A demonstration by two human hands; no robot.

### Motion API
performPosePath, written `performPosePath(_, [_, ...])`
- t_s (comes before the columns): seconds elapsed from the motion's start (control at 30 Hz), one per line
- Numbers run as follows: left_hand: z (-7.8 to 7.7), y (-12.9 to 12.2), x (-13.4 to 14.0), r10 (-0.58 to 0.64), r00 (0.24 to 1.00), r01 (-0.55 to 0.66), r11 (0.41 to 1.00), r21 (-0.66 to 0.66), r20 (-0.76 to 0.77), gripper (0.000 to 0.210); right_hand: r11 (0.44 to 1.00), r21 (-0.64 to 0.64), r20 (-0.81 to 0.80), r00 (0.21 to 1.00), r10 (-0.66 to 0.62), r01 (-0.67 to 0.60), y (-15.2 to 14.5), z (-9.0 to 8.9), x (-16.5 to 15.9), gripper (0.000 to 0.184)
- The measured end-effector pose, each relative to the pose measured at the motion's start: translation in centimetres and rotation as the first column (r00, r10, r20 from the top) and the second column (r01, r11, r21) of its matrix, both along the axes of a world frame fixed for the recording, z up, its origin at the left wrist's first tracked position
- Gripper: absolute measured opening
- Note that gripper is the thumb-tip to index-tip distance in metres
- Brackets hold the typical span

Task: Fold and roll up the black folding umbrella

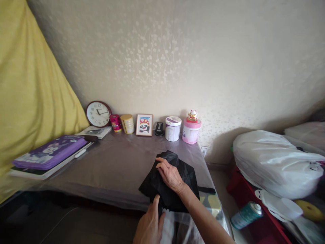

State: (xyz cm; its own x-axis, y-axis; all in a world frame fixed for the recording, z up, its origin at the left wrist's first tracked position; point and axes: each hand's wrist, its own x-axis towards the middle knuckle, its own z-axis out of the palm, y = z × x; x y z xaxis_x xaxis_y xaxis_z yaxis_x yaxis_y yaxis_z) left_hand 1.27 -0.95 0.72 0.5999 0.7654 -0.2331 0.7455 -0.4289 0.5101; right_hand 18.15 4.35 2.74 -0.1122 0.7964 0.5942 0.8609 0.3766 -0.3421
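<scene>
A black folding umbrella, its cloth loose and bunched with pointed corners, is held over the table's near right edge. My left hand is closed around its dark handle end at the bottom, thumb pointing up along it. Across the top of the cloth lies my right hand, its fingers bent and gripping the folds. The umbrella's ribs and shaft are hidden under the fabric.
Along the wall, the table bears a clock, tins, a framed panda picture and two tubs. A purple folder lies left. Rightward are a white bag, a red box and a spray can.
</scene>
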Motion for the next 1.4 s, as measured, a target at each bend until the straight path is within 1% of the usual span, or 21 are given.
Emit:
performPosePath(0.1, [-0.9, 0.1, -0.1, -0.002, 0.999, 0.002, 1.0, 0.021, 0.033, 0.055, 1.0, -0.003, 0.042, 0.999, -0.024, 0.024, 0.5, -0.5, -0.3, 0.02])
performPosePath(0.23, [-2.1, 0.0, -0.2, 0.061, 0.992, -0.064, 0.997, 0.03, 0.114, 0.06, 0.998, -0.013, 0.102, 0.993, -0.054, 0.056, 0.7, -0.7, -0.5, 0.02])
performPosePath(0.27, [-2.3, 0.0, -0.1, 0.061, 0.988, -0.067, 0.997, 0.033, 0.142, 0.062, 0.998, -0.018, 0.116, 0.992, -0.058, 0.06, 0.7, -0.7, -0.5, 0.02])
performPosePath(0.33, [-2.3, 0.0, -0.1, 0.015, 0.984, -0.026, 0.998, 0.059, 0.179, 0.064, 0.998, -0.03, 0.143, 0.988, -0.059, 0.064, 0.7, -0.6, -0.5, 0.02])
performPosePath(0.37, [-2.1, 0.0, 0.0, -0.02, 0.986, 0.007, 0.997, 0.076, 0.168, 0.063, 0.997, -0.032, 0.154, 0.986, -0.059, 0.065, 0.7, -0.6, -0.5, 0.02])
performPosePath(0.43, [-1.7, 0.1, 0.1, -0.068, 0.994, 0.059, 0.992, 0.108, 0.086, 0.059, 0.997, -0.035, 0.177, 0.982, -0.059, 0.066, 0.8, -0.5, -0.5, 0.021])
performPosePath(0.5, [-1.2, 0.1, 0.2, -0.085, 0.996, 0.087, 0.989, 0.119, -0.018, 0.057, 0.997, -0.035, 0.204, 0.977, -0.059, 0.067, 0.8, -0.6, -0.5, 0.021])
performPosePath(0.57, [-0.7, 0.1, 0.4, -0.09, 0.993, 0.099, 0.987, 0.124, -0.072, 0.056, 0.997, -0.038, 0.228, 0.972, -0.054, 0.065, 0.9, -0.6, -0.5, 0.02])
performPosePath(0.67, [-0.5, 0.1, 0.5, -0.075, 0.994, 0.086, 0.987, 0.137, -0.084, 0.056, 0.997, -0.045, 0.243, 0.969, -0.048, 0.061, 1.0, -0.6, -0.5, 0.02])
performPosePath(0.77, [-0.7, 0.1, 0.5, -0.059, 0.995, 0.069, 0.988, 0.139, -0.076, 0.055, 0.998, -0.057, 0.234, 0.972, -0.021, 0.035, 0.8, -0.3, -0.5, 0.021])
performPosePath(0.87, [-1.1, 0.1, 0.4, -0.057, 0.996, 0.067, 0.989, 0.135, -0.075, 0.055, 0.999, -0.038, 0.18, 0.984, 0.018, -0.012, -0.5, 0.0, -0.4, 0.021])
performPosePath(0.93, [-1.3, 0.1, 0.4, -0.06, 0.995, 0.069, 0.989, 0.127, -0.078, 0.055, 1.0, -0.012, 0.13, 0.991, 0.02, -0.019, -1.8, 0.1, 0.0, 0.021])
performPosePath(1.03, [-1.4, 0.1, 0.5, -0.054, 0.996, 0.062, 0.989, 0.135, -0.066, 0.055, 1.0, 0.008, 0.082, 0.996, -0.025, 0.024, -3.4, -0.2, 1.2, 0.018])
performPosePath(1.1, [-1.5, 0.1, 0.6, -0.046, 0.997, 0.055, 0.987, 0.148, -0.065, 0.056, 0.997, 0.018, 0.069, 0.995, -0.071, 0.07, -3.7, -0.7, 2.4, 0.018])
performPosePath(1.17, [-1.5, 0.1, 0.7, -0.032, 0.997, 0.043, 0.988, 0.151, -0.077, 0.057, 0.993, 0.038, 0.072, 0.991, -0.112, 0.11, -2.9, -1.1, 3.7, 0.02])
performPosePath(1.3, [-1.8, 0.2, 0.8, -0.02, 0.995, 0.032, 0.992, 0.122, -0.099, 0.058, 0.984, 0.044, 0.123, 0.976, -0.179, 0.174, 0.6, -1.7, 6.2, 0.027])
performPosePath(1.4, [-2.3, 0.3, 0.9, -0.026, 0.995, 0.037, 0.993, 0.114, -0.094, 0.058, 0.951, 0.052, 0.129, 0.942, -0.309, 0.305, 2.5, -1.5, 7.3, 0.028])
